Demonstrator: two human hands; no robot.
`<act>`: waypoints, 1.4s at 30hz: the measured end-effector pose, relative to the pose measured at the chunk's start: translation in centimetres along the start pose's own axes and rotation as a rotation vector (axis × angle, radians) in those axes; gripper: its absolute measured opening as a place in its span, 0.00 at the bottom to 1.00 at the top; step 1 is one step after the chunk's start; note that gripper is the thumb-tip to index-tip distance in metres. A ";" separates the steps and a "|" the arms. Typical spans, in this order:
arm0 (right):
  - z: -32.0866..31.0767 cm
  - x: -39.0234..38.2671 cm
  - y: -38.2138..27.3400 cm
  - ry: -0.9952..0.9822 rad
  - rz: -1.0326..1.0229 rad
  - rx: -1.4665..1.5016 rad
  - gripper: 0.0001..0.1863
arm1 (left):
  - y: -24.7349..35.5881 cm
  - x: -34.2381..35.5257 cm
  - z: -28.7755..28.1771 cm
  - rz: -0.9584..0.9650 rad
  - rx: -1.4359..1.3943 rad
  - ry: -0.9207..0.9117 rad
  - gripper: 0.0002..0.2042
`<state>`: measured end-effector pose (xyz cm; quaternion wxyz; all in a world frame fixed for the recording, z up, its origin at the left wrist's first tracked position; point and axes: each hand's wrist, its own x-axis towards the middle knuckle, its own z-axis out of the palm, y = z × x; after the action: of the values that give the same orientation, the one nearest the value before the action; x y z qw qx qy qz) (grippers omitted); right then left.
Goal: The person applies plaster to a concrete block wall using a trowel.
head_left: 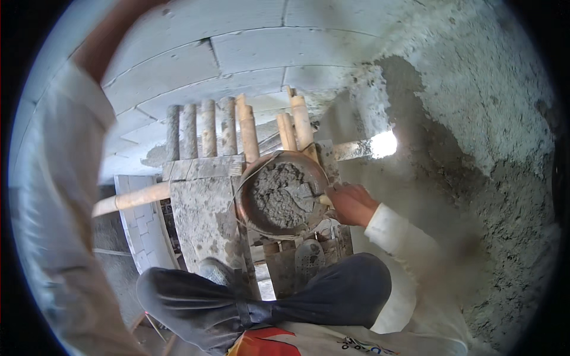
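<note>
A round metal pan (247, 202) with wire handles holds grey wet mortar (274, 190) on the plank platform. My right hand (351, 203) grips a trowel's handle at the pan's right side, with the blade (298, 196) down in the mortar. My left arm (77, 113) reaches up along the left, and its hand is cut off at the upper edge of the view.
My bent legs and feet are on bamboo poles (208, 127) and mortar-spattered planks (203, 216). A white block wall (246, 47) rises ahead; a patchy plastered wall (487, 118) is at the right, with a bright opening (383, 144). Gaps show below.
</note>
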<state>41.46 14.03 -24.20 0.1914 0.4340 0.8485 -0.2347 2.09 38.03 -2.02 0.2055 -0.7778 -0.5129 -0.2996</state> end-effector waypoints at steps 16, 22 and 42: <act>-3.4 -0.5 -8.1 0.027 0.127 -0.093 0.11 | 11.2 -26.8 -15.7 -0.706 -0.742 -0.245 0.26; -5.9 0.7 -7.4 0.000 0.099 -0.307 0.10 | 9.0 -28.4 -15.3 -0.736 -0.573 -0.337 0.27; 2.6 -3.8 -4.4 0.125 0.064 0.419 0.23 | 7.0 -29.5 -14.5 -0.779 -0.518 -0.308 0.25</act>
<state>40.25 7.85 -23.33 0.0512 0.5047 0.7772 -0.3724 -3.83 6.28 -11.38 -0.2003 -0.5889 -0.6988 -0.3532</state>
